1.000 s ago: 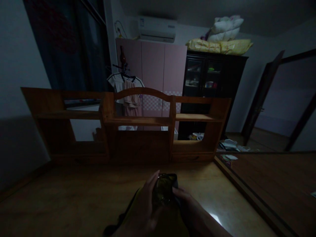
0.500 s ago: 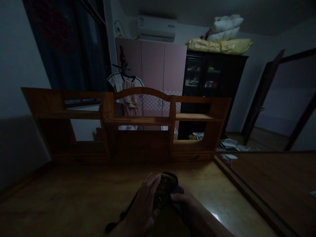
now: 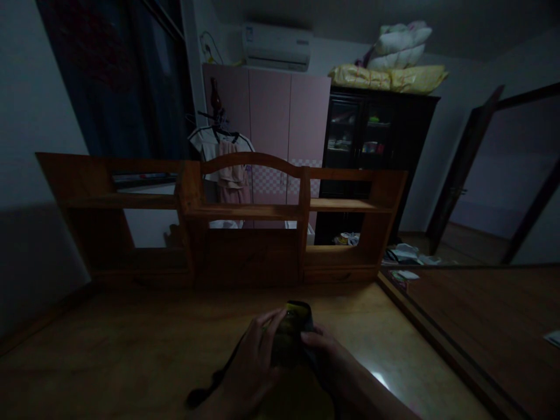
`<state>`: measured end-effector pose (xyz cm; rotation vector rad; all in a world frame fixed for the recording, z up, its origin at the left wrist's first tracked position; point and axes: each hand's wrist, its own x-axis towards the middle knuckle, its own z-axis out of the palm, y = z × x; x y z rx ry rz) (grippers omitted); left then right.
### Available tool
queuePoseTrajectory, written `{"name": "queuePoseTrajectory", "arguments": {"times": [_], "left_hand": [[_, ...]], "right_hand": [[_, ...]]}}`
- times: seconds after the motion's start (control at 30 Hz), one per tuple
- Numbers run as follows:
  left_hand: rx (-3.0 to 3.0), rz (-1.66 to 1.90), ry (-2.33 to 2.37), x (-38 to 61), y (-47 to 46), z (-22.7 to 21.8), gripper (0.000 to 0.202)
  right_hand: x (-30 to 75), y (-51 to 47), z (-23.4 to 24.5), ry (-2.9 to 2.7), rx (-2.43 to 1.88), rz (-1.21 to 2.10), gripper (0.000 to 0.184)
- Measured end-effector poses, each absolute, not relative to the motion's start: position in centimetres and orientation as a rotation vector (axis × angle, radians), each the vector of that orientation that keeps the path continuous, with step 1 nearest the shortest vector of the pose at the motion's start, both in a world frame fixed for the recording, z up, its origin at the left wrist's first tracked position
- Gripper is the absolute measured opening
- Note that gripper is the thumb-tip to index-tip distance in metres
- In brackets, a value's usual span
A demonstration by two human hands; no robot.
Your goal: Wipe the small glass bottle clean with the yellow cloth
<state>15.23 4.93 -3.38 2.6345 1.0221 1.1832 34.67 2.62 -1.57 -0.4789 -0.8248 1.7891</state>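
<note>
Between my two hands, low in the middle of the head view, is a dark yellow-green item with a black rim (image 3: pixel 294 344); its kind cannot be made out in the dim light. My left hand (image 3: pixel 258 353) lies along its left side, fingers bent over it. On the right, my right hand (image 3: pixel 326 350) grips the black edge, thumb on top and the other fingers hidden behind. A black strap-like piece (image 3: pixel 205 394) trails from under my left wrist onto the light wooden surface (image 3: pixel 144 344). The item's lower part fades into shadow between my forearms.
A wooden shelf unit (image 3: pixel 249 213) with open compartments stands along the far edge of the surface. A raised wooden ledge (image 3: pixel 420 318) runs down the right side, with the floor (image 3: pixel 490 297) beyond. A pink wardrobe (image 3: pixel 269 116) and a black cabinet (image 3: pixel 405 134) stand behind.
My left hand's fingers have curled further over the item, and its top has tipped slightly. My right hand keeps its grip, shifted a little to the left. The view has moved slightly.
</note>
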Motion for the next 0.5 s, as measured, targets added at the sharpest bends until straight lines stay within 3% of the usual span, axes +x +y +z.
{"name": "queuePoseTrajectory", "arguments": {"times": [0.2,0.5], "left_hand": [[2.648,1.206,0.97,15.3,5.22,-3.43,0.073],[2.555,1.269,0.966,15.53,5.69,-3.51,0.089]], "right_hand": [[34.67,2.38,-1.28,-0.821,-0.474,1.796,0.04],[34.54,2.71,-1.88,-0.856,-0.521,1.775,0.042]]}}
